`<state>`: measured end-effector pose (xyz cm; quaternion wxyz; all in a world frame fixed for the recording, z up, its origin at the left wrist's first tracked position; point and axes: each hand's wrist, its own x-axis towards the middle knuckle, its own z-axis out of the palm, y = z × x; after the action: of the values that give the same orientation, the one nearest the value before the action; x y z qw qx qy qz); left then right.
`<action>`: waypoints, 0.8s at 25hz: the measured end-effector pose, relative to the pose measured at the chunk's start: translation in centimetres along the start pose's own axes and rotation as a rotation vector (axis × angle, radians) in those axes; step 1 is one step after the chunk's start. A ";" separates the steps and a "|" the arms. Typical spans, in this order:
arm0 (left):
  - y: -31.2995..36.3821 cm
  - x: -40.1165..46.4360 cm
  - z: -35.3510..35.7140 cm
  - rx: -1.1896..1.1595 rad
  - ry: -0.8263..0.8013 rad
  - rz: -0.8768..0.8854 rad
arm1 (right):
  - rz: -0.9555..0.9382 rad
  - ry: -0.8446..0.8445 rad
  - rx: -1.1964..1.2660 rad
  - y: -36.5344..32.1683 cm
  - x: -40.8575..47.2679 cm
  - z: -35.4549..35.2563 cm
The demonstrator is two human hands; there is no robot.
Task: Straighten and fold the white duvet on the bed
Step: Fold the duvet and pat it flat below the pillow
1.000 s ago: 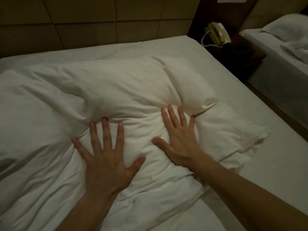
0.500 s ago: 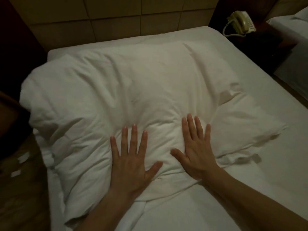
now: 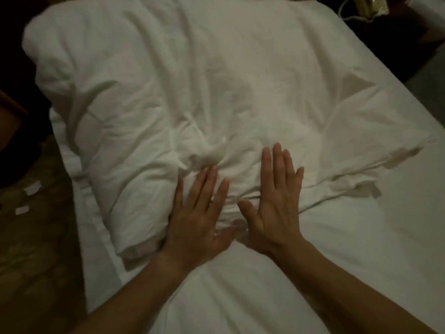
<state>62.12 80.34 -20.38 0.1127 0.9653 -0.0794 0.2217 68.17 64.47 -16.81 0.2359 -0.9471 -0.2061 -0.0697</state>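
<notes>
Two flat palms, the left hand (image 3: pixel 197 218) and right hand (image 3: pixel 277 208), press the near edge of the crumpled white fabric duvet (image 3: pixel 192 92) on the white-sheeted bed (image 3: pixel 361 249), fingers straight and slightly spread, gripping nothing.

A corded telephone (image 3: pixel 368 6) top right; paper scraps (image 3: pixel 32 188) on floor.

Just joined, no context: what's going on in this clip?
A person is working on a white duvet bunched on a bed. Both hands lie flat on its near edge, fingers straight: left hand beside right hand, pressing the fabric down. The duvet is still rumpled and creased, not neatly folded. A telephone sits beyond the bed's far corner.
</notes>
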 end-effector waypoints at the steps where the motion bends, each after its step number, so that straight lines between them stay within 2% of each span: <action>1: -1.3 0.4 0.5 0.004 0.018 0.027 | -0.022 0.002 -0.027 0.1 0.2 0.4; 6: -7.2 2.2 -0.1 0.059 0.024 0.141 | -0.109 -0.014 -0.103 -0.1 1.9 1.4; 11: -3.7 -0.6 -3.7 -0.047 -0.136 0.055 | -0.031 0.045 0.002 -0.5 0.0 1.1; 13: -3.0 -1.8 -5.3 -0.119 -0.112 -0.017 | -0.026 0.021 0.016 -1.5 -1.3 0.8; 15: -2.8 -2.0 -7.6 -0.276 -0.042 -0.111 | 0.019 0.020 0.094 -3.4 -3.4 0.5; 17: -2.9 -1.6 -10.1 -0.336 0.017 -0.105 | 0.086 0.061 0.250 -6.2 -6.3 0.7; 20: -4.6 -1.8 -12.3 -0.137 0.027 -0.004 | 0.159 0.071 0.476 -11.6 -11.1 2.0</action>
<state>56.38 88.06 -11.26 0.1800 0.9524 -0.0911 0.2286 53.31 70.75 -16.28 0.4641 -0.8751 -0.1331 -0.0338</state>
